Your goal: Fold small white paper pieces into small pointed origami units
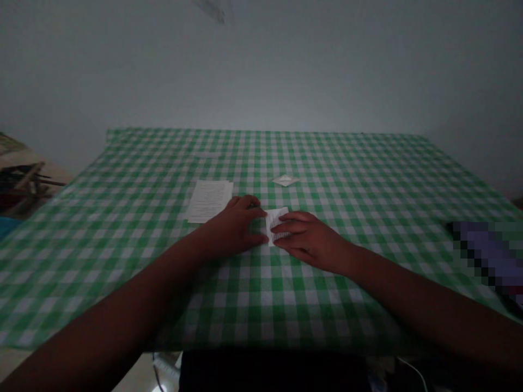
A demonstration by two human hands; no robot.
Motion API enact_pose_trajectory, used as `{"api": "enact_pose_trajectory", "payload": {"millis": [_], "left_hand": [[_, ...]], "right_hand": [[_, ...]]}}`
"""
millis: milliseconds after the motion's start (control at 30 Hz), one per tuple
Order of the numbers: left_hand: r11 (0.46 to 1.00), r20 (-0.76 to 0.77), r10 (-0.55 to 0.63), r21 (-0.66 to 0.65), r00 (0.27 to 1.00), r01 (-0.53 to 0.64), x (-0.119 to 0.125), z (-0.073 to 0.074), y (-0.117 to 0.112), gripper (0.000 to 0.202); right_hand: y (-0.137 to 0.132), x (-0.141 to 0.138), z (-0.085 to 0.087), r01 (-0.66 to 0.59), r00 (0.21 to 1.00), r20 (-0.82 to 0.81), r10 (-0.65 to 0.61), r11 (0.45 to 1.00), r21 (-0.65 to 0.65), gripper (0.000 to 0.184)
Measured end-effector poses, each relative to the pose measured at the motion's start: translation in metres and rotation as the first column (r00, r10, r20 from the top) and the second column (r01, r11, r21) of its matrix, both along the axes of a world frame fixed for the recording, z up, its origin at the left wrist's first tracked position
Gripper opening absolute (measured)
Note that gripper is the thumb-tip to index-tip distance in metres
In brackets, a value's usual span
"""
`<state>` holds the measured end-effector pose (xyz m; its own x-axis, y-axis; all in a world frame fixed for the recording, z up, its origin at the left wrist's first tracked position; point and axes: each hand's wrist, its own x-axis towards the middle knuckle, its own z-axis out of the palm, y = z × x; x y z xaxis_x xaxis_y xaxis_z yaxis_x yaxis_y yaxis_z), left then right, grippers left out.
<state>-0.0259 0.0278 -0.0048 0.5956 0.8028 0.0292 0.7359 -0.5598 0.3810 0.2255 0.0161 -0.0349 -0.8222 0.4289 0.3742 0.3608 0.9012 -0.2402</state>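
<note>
A small folded piece of white printed paper (276, 219) lies on the green and white checked tablecloth (261, 305), near the middle. My left hand (233, 227) rests at its left edge, thumb and fingers pinching that side. My right hand (308, 239) lies on its right part, fingers together and pressing down on the paper. Both forearms reach in from the bottom of the view.
A flat sheet of printed paper (209, 200) lies just left of my left hand. A small folded white paper shape (285, 179) sits farther back. A blurred purple object (490, 256) is at the right edge. A plain wall stands behind the table.
</note>
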Motion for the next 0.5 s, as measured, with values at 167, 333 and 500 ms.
{"api": "enact_pose_trajectory", "payload": {"millis": [167, 333, 500], "left_hand": [[1.000, 0.033, 0.014, 0.018, 0.999, -0.015, 0.003, 0.002, -0.001, 0.039], [0.997, 0.058, 0.049, 0.059, 0.997, -0.052, 0.007, -0.002, 0.000, 0.038], [0.994, 0.060, 0.048, 0.092, 0.997, -0.054, 0.006, -0.008, 0.003, 0.037]], "right_hand": [[0.000, -0.001, 0.001, 0.003, 1.000, 0.000, -0.003, 1.000, -0.010, 0.023], [-0.002, -0.002, 0.004, 0.001, 1.000, -0.010, -0.001, 1.000, -0.009, 0.023], [-0.005, -0.002, 0.007, 0.013, 1.000, 0.002, -0.013, 1.000, -0.013, 0.024]]}}
